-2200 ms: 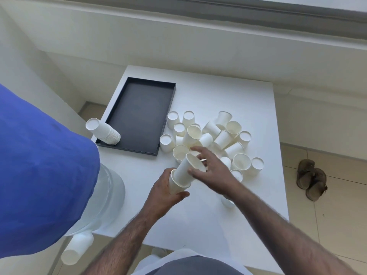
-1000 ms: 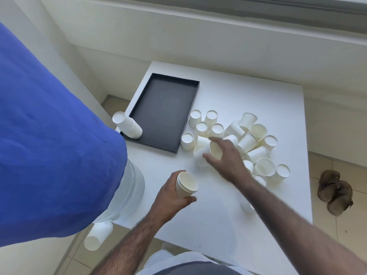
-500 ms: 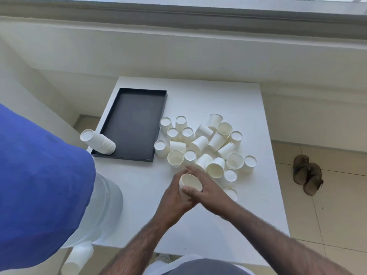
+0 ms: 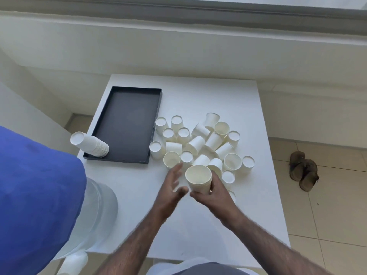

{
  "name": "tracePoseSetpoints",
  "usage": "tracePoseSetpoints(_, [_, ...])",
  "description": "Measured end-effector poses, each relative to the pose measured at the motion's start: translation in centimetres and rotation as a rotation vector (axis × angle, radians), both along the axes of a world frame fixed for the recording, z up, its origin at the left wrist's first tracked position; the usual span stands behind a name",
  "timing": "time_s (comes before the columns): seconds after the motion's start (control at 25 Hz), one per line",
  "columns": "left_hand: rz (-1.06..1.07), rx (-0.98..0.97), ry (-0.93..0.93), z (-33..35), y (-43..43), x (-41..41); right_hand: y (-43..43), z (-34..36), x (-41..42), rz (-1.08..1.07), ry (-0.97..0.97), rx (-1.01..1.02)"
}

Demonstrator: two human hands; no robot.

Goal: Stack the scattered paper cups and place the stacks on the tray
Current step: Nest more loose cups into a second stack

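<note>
Left hand (image 4: 171, 192) has released, fingers apart; right hand (image 4: 213, 192) clamps seemingly nested white cups (image 4: 199, 180).

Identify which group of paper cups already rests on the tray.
The inverted stack at the black tray's near-left corner; the other cups lie scattered on the table.

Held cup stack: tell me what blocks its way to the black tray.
Nothing visible does. The held cup stack, in the right hand, has bare table between it and the black tray; the loose cups lie beside that route.
</note>
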State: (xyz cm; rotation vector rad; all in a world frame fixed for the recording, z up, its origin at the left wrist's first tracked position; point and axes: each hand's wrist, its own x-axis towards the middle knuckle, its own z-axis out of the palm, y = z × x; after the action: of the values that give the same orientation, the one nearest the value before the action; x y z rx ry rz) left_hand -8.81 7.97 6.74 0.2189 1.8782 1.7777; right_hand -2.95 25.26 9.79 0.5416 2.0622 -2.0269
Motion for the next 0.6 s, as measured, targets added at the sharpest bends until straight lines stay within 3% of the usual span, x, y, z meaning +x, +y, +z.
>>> tracePoseSetpoints(0.12, [0.151, -0.571, 0.244, -3.0, -1.0, -3.6, 1.5, 0.1, 0.3, -0.040, -0.032, 0.062])
tracePoseSetpoints(0.24, [-0.003, -0.943, 0.453, -6.5, -0.5, -6.6, 2.7, 0.1, 1.5, -0.046, -0.075, 0.091])
tracePoseSetpoints(0.44, [-0.107, -1.216, 0.601, -9.8, 1.4, -8.9, 3.4, -0.2, 4.1, -0.047, -0.118, 0.156])
tracePoseSetpoints(0.6, [-0.073, -1.286, 0.597, -8.9, 2.6, -8.7, 3.8, -0.5, 5.1, -0.020, -0.134, 0.242])
